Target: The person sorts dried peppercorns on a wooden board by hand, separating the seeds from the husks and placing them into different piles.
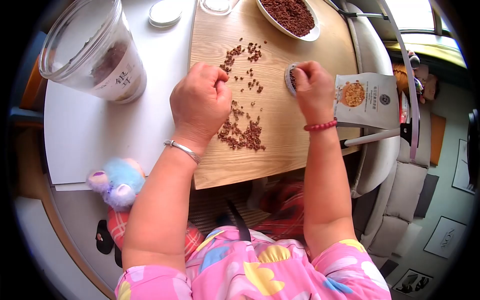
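Observation:
Small reddish-brown grains (245, 136) lie scattered in loose clusters on the wooden table top (280, 160). My left hand (201, 102) is closed above the table's left part, beside the grains; what its fingers hold is hidden. Over at the right, my right hand (315, 90) has its fingers pressed together at the edge of a small clear container (290, 79) with grains in it. Whatever sits between those fingertips cannot be made out. A white oval bowl (316, 33) full of the same grains (289, 15) stands at the top.
A large clear jar (117, 70) stands on the white table (67, 135) at the left, near a round white lid (165, 13). Another clear round item (216, 5) is at the top. A printed pouch (367, 100) lies right of my right hand. A plush toy (120, 182) is at lower left.

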`<action>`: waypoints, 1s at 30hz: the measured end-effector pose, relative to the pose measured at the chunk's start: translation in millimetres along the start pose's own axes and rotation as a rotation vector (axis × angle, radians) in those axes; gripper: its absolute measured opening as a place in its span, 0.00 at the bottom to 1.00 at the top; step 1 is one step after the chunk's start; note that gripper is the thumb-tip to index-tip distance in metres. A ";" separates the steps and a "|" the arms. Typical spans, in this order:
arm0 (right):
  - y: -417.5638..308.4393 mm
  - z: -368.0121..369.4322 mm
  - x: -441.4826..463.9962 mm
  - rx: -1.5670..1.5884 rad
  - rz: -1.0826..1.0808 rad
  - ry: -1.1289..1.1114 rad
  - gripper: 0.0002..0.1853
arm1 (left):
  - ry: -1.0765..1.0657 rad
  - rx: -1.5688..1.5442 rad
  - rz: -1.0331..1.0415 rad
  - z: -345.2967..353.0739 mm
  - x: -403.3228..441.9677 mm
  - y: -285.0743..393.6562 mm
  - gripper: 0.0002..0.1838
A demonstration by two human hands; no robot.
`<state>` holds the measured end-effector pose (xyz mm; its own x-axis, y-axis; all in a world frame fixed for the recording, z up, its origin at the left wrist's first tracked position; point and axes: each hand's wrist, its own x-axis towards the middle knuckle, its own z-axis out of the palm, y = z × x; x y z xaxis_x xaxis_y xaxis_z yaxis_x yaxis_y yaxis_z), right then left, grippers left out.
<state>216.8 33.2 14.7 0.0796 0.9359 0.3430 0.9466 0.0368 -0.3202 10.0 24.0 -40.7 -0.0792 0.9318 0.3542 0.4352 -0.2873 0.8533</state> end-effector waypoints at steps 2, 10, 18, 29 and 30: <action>20.3 -8.7 3.0 -0.012 0.118 0.033 0.05 | -0.002 0.003 0.001 0.3 -0.1 -0.4 0.04; 42.8 -16.1 10.6 -0.108 0.335 -0.142 0.08 | 0.018 0.029 0.037 0.6 -0.7 -3.9 0.04; -10.0 -10.7 4.8 0.147 0.188 -0.154 0.04 | 0.106 -0.132 -0.025 0.5 -0.5 -8.2 0.04; -62.2 46.6 -5.6 0.173 -0.208 -0.182 0.07 | 0.159 -0.231 -0.078 1.3 1.1 -8.6 0.03; -60.5 48.9 -5.8 0.148 -0.227 -0.188 0.06 | 0.150 -0.223 -0.079 0.9 1.2 -7.9 0.03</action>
<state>143.9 42.7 -11.1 -0.2000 0.9459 0.2555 0.8771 0.2891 -0.3836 7.3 27.5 -47.3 -0.2443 0.9149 0.3213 0.2155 -0.2718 0.9379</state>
